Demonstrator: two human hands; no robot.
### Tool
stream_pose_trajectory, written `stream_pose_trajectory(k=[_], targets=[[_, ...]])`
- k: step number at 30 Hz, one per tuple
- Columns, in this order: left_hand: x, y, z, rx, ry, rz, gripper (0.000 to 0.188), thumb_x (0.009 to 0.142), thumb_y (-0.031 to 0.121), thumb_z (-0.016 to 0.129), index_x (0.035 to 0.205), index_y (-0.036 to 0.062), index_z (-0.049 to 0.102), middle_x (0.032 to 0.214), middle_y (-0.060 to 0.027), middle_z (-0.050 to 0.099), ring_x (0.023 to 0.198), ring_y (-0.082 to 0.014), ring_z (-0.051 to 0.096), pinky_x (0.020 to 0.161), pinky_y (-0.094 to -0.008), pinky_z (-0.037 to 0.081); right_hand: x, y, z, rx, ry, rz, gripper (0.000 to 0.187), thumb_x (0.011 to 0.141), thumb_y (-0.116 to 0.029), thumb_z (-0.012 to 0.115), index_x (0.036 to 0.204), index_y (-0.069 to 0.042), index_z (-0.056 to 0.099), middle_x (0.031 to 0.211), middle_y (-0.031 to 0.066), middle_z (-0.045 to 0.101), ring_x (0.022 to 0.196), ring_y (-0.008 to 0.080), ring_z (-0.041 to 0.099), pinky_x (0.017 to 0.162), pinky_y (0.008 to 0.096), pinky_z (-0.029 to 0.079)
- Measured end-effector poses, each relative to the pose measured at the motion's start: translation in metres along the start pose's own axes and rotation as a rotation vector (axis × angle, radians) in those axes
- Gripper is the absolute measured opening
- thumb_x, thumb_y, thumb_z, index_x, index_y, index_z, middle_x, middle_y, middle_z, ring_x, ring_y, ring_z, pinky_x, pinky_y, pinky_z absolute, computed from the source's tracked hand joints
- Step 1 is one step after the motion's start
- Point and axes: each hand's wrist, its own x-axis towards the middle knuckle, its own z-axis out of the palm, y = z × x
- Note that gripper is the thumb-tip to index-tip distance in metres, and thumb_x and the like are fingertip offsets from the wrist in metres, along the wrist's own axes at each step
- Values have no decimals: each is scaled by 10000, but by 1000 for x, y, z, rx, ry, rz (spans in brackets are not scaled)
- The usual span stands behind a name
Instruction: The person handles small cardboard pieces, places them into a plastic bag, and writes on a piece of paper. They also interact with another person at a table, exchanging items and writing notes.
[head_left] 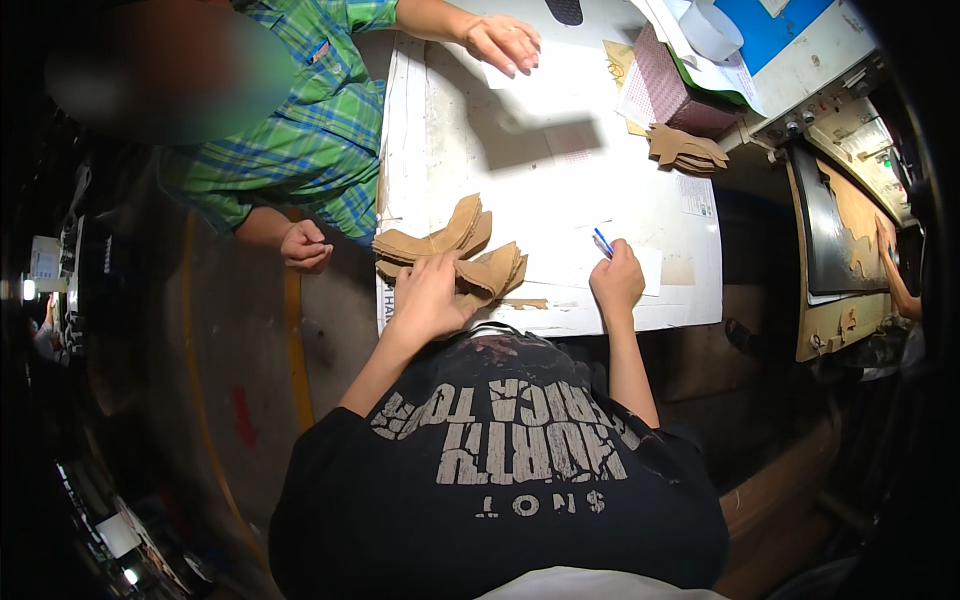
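Observation:
My left hand (pixel 428 298) holds a bundle of brown, curved flat cut pieces (pixel 490 274) at the table's near left edge, with its fingers over the middle of the stack. Layered ends of the pieces fan out on both sides of the hand. They look like leather, but I cannot be sure. In my right hand (pixel 618 280) is a pen (pixel 602 242) with blue and white parts, pointing up and to the left. Beneath that hand lies a white sheet of paper (pixel 648 268) on the white tabletop (pixel 560 212).
A co-worker in a green plaid shirt (pixel 300 130) stands at the left, one hand (pixel 503 44) over the table's far side. More brown cut pieces (pixel 688 150) lie by a pink box (pixel 680 85) at the right. Beyond, someone's arm reaches to a dark panel (pixel 835 230) holding a brown sheet.

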Motion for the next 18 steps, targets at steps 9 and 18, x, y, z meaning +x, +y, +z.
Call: stream_pose_trajectory(k=[9,18], targets=[[-29,15,28,299,329,105,576,756,385,829,1193,48,666,1261,-136,604,1242,-299,522,1149,-612,294,0,-8,-14,33,-52,12,158,837,-82,565,990,-54,591,965,141,657,890,384,645,751,510,511],[-11,-1,-27,366,171,26,674,619,473,916,1174,130,745,1338,-166,570,1326,-339,491,1142,-611,290,-7,-20,-21,47,-43,22,135,841,-86,569,972,-59,586,950,140,650,880,387,643,736,513,502]])
